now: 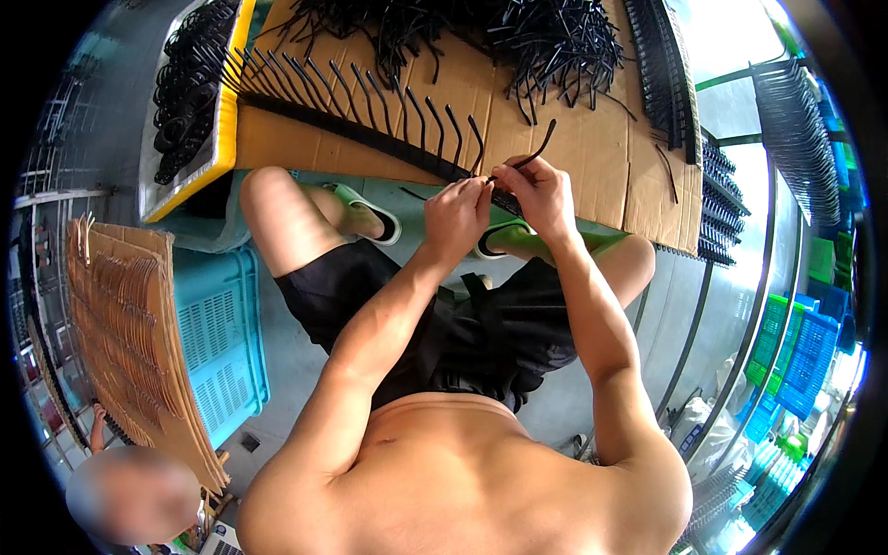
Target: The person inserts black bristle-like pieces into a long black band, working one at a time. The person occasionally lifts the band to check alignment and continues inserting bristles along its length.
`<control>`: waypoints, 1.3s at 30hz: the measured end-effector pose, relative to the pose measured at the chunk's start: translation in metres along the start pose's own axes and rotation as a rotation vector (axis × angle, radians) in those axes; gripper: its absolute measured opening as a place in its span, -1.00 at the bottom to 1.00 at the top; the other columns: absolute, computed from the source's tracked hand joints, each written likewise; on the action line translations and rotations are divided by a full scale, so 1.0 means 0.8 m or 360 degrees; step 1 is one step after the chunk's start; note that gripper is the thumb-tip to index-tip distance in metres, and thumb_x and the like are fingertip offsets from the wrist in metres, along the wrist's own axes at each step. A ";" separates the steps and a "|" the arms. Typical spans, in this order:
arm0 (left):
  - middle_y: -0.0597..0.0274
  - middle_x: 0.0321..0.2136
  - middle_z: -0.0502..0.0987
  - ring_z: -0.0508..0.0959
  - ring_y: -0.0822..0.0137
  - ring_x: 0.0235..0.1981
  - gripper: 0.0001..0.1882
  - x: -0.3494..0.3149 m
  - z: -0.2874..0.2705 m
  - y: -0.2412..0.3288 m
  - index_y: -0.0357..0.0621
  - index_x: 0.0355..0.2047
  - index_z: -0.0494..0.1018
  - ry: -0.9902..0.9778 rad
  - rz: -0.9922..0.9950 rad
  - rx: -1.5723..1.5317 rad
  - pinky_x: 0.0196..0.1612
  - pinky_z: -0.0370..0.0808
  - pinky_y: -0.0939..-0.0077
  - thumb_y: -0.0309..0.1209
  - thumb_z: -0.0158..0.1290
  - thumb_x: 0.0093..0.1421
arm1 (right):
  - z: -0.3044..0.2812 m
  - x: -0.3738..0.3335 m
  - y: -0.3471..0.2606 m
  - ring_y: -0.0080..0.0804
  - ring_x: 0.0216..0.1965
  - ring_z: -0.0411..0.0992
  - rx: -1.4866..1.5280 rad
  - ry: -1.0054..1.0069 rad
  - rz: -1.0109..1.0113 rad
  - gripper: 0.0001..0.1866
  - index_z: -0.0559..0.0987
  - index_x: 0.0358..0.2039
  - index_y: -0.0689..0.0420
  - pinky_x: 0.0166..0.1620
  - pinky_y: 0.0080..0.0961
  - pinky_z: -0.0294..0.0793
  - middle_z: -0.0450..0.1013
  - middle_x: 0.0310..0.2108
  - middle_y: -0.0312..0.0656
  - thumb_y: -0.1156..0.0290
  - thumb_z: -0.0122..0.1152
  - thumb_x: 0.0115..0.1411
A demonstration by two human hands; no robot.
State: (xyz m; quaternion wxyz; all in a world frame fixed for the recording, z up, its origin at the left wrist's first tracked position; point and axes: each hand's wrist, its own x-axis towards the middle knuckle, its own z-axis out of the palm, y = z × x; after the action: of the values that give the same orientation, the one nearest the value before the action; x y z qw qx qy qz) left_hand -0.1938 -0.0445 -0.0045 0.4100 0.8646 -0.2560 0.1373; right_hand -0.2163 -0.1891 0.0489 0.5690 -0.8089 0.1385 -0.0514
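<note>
My right hand (544, 196) pinches a slim black eyeglass temple (542, 148), its bent end sticking up and to the right. Close against it, my left hand (457, 218) has its fingers closed at the inner end of the piece; what exactly they grip is hidden. Both hands meet over the near end of a long black bar (370, 139), which runs up to the left across the cardboard. A row of similar black temples (404, 109) stands upright along that bar. Loose temples lie in a large tangled heap (560, 51) beyond my hands.
A yellow-rimmed tray (225, 139) with black curved pieces stands at the left. More loaded bars (661, 74) lie at the right edge of the cardboard (592, 190). Blue crates (217, 338) and an upright cardboard sheet (129, 314) stand lower left, near another person (134, 495).
</note>
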 end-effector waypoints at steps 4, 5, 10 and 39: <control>0.13 -0.51 0.59 0.60 0.07 -0.47 -0.92 0.002 0.002 -0.001 -0.14 -0.40 0.51 0.0083 0.0046 -0.0033 -0.46 0.53 0.27 -0.42 0.14 0.16 | -0.001 0.003 0.003 -0.56 -0.43 0.57 -0.0146 -0.0035 -0.0066 -0.81 0.63 -0.32 0.26 -0.34 -0.62 0.53 0.60 -0.50 -0.16 0.37 0.29 0.16; 0.13 -0.51 0.59 0.60 0.07 -0.47 -0.93 0.002 0.002 -0.002 -0.15 -0.40 0.51 0.0077 0.0042 -0.0043 -0.46 0.53 0.27 -0.43 0.14 0.16 | -0.001 0.003 0.003 -0.55 -0.44 0.57 -0.0088 -0.0026 -0.0017 -0.81 0.63 -0.32 0.25 -0.34 -0.62 0.53 0.60 -0.50 -0.16 0.37 0.29 0.16; 0.19 -0.51 0.58 0.60 0.14 -0.45 -0.92 0.001 0.001 -0.002 -0.12 -0.41 0.48 0.0028 0.0029 0.0000 -0.45 0.52 0.26 -0.40 0.09 0.17 | 0.001 0.001 0.004 -0.50 -0.46 0.57 -0.0085 0.0006 -0.0030 -0.81 0.62 -0.30 0.24 -0.37 -0.60 0.51 0.59 -0.51 -0.14 0.36 0.29 0.17; 0.18 -0.48 0.54 0.58 0.14 -0.41 -0.90 -0.008 0.003 -0.008 -0.12 -0.38 0.46 -0.0063 -0.0025 0.0023 -0.43 0.51 0.29 -0.40 0.15 0.15 | -0.010 0.004 -0.011 -0.43 -0.38 0.57 -0.0332 -0.0354 -0.0104 -0.83 0.61 -0.27 0.22 -0.33 -0.53 0.52 0.59 -0.34 -0.09 0.45 0.29 0.12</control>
State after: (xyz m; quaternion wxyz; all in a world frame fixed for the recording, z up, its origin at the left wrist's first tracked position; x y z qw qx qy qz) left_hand -0.1953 -0.0412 -0.0130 0.3997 0.8720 -0.2564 0.1187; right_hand -0.2136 -0.1947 0.0600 0.4918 -0.8684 0.0528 0.0345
